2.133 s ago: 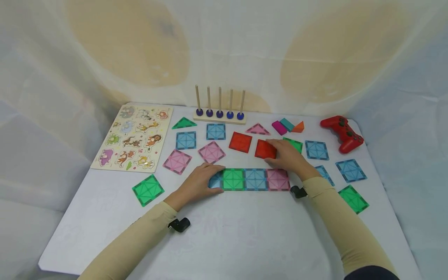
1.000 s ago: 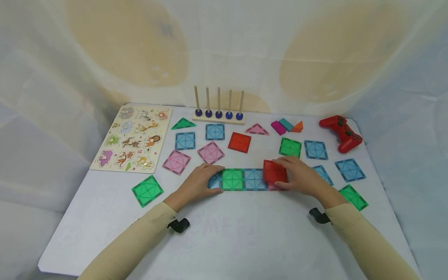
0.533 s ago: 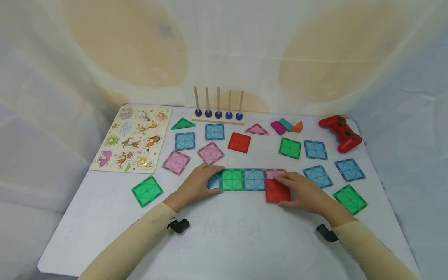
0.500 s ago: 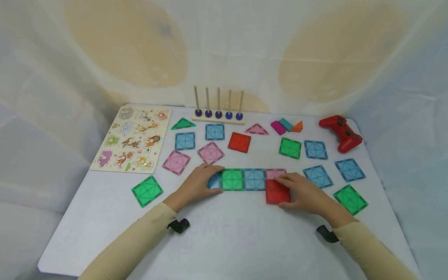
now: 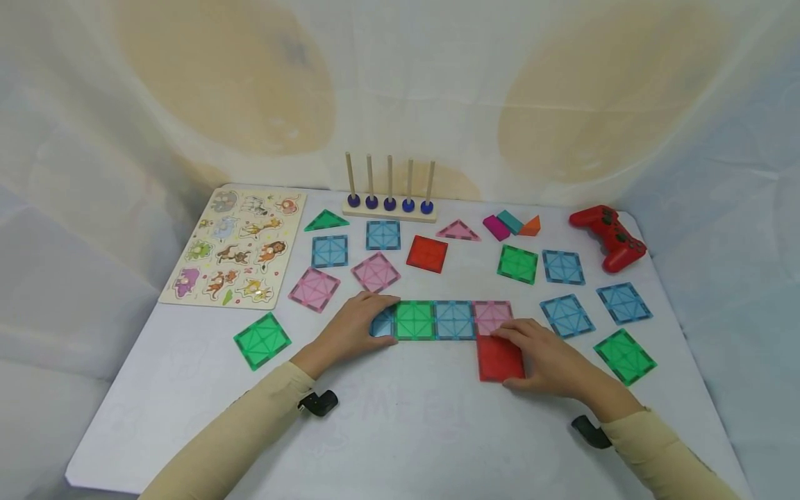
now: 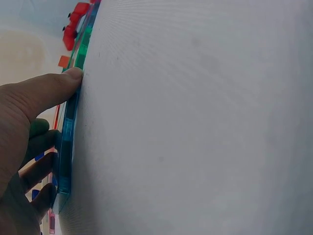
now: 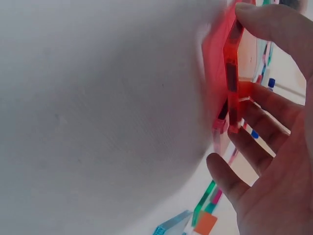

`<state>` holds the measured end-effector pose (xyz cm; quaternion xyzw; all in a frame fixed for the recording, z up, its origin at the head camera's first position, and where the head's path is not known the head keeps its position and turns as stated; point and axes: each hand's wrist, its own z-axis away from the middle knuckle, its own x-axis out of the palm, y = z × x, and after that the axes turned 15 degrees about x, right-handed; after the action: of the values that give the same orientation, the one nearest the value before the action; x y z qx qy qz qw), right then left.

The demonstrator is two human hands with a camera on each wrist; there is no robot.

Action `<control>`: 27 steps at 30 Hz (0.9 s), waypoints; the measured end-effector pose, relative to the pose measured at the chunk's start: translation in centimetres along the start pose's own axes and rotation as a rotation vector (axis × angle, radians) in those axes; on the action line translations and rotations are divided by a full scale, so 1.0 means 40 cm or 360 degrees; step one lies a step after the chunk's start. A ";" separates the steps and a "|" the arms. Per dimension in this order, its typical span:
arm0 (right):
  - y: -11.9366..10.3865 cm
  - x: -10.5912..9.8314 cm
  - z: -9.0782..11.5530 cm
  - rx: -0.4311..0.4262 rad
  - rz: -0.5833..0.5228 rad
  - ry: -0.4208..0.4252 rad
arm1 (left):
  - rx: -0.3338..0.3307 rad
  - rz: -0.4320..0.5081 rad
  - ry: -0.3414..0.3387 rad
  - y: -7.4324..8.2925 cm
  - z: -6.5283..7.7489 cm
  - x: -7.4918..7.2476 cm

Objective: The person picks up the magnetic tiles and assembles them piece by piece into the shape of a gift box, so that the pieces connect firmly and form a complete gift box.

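Blue (image 5: 382,324), green (image 5: 415,321), second blue (image 5: 455,321) and pink (image 5: 491,316) square magnetic tiles lie edge to edge in a row. My left hand (image 5: 353,326) holds the row's left end, thumb on the near edge of the blue tile (image 6: 65,152), fingers at its far side; the hand covers part of that tile. My right hand (image 5: 553,357) grips a red square tile (image 5: 500,360) by its right side between thumb and fingers. In the right wrist view the red tile (image 7: 232,73) is tilted off the table. Its far edge appears against the pink tile's near edge.
Behind the row lie loose tiles, including another red square (image 5: 428,254) and a pink triangle (image 5: 459,230). A peg stand (image 5: 390,212), an animal puzzle board (image 5: 234,250), small coloured blocks (image 5: 509,222) and a red game controller (image 5: 609,237) line the back.
My right hand picked up the red tile behind the row, carried it over the pink tile, and drew it toward me to the row's near side. My left hand stayed in place.
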<state>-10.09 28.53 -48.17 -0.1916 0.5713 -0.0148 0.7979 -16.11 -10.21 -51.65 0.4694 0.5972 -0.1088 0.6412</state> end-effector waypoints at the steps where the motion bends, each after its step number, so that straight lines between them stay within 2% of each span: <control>1: 0.000 0.001 0.002 -0.0006 -0.0016 -0.0005 | 0.0001 0.0003 0.0002 0.000 0.000 0.000; 7: -0.002 0.009 0.005 -0.0057 -0.0046 0.0036 | 0.0015 0.0006 0.0026 0.001 0.001 -0.002; 12: -0.002 0.013 -0.002 -0.0033 -0.0024 0.0074 | 0.0036 0.0012 0.0031 0.002 -0.001 -0.002; 20: -0.007 0.017 -0.040 0.0050 0.0067 0.0128 | 0.0031 0.0024 0.0045 0.005 -0.002 -0.001; 27: -0.032 0.016 -0.077 0.0021 0.0075 0.0181 | -0.0004 0.0019 0.0031 0.008 -0.002 0.001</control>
<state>-12.46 26.29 -49.17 -0.1717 0.6200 -0.0105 0.7655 -15.92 -9.97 -51.54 0.4731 0.6008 -0.0997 0.6366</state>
